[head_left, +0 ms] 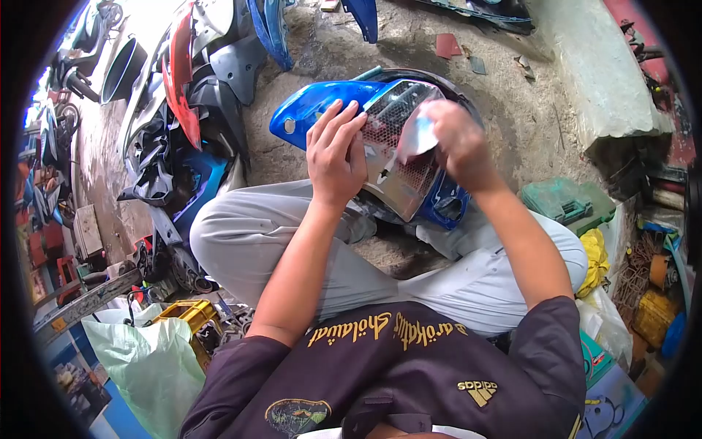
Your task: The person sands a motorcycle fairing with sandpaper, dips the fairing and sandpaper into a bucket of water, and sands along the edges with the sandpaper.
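Note:
A blue motorcycle fairing panel (311, 107) lies across my lap and the ground in front of me. Its middle carries a silver-and-black honeycomb-patterned sticker (391, 175). My left hand (336, 155) rests on the panel's left part, fingers stretched out over the blue surface and the pattern's edge. Over the right side of the pattern, my right hand (459, 143) is closed on a thin, pale sheet (418, 139) with a pinkish edge. The sheet stands bent up from the panel; whether it is still stuck there I cannot tell. Motion blurs this hand.
Red and dark fairing parts (179, 77) are piled at the left. Red scraps (447, 45) lie on the concrete ahead. A green tool case (557, 199) and yellow cloth (596, 260) sit at the right, below a concrete ledge (607, 95). A yellow crate (191, 311) stands lower left.

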`<action>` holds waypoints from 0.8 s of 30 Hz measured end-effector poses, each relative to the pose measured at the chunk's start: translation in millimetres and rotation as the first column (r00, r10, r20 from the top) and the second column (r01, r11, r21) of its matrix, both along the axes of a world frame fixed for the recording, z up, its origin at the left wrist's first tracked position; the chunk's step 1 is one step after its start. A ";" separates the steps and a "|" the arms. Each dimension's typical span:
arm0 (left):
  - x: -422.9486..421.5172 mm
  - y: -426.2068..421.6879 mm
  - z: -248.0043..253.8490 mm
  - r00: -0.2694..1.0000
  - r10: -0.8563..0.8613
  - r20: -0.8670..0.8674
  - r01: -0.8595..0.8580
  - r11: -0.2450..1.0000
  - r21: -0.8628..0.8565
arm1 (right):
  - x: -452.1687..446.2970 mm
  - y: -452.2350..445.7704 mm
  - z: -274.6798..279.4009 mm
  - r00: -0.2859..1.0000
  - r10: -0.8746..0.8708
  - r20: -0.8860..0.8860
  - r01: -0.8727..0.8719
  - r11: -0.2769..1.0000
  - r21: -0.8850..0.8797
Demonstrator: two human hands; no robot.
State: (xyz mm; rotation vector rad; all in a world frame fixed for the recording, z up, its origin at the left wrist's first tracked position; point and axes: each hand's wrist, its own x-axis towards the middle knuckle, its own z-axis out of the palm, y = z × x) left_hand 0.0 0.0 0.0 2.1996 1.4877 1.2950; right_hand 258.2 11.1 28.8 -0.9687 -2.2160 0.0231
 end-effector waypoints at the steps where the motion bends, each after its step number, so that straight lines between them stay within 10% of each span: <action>1: 1.8 1.0 -2.0 1.000 0.000 0.005 0.000 1.000 0.002 | -0.4 -3.2 2.9 0.996 0.081 0.027 -0.081 0.997 0.002; 6: -13.9 -6.7 8.7 0.999 0.001 -0.036 -0.001 1.000 -0.007 | -1.9 7.1 -6.1 0.974 -0.212 -0.080 0.209 0.977 -0.047; 10: -4.9 1.9 2.0 1.000 0.001 -0.026 0.000 0.999 0.033 | -2.5 -8.6 -4.8 0.998 0.063 -0.028 -0.061 0.996 0.065; 13: -0.3 2.5 -3.4 1.000 -0.009 -0.004 0.009 0.999 0.046 | 10.1 2.9 -8.5 0.959 -0.251 -0.133 0.241 0.966 -0.090; 21: -3.0 -3.9 -2.8 0.998 -0.017 -0.068 0.019 1.000 0.023 | 7.0 -33.8 10.0 1.000 0.015 0.027 -0.013 0.997 -0.078; 24: -1.5 -2.6 6.3 0.989 -0.013 -0.149 0.017 1.000 0.022 | 16.0 -36.1 1.4 0.988 -0.147 -0.050 0.138 0.979 -0.152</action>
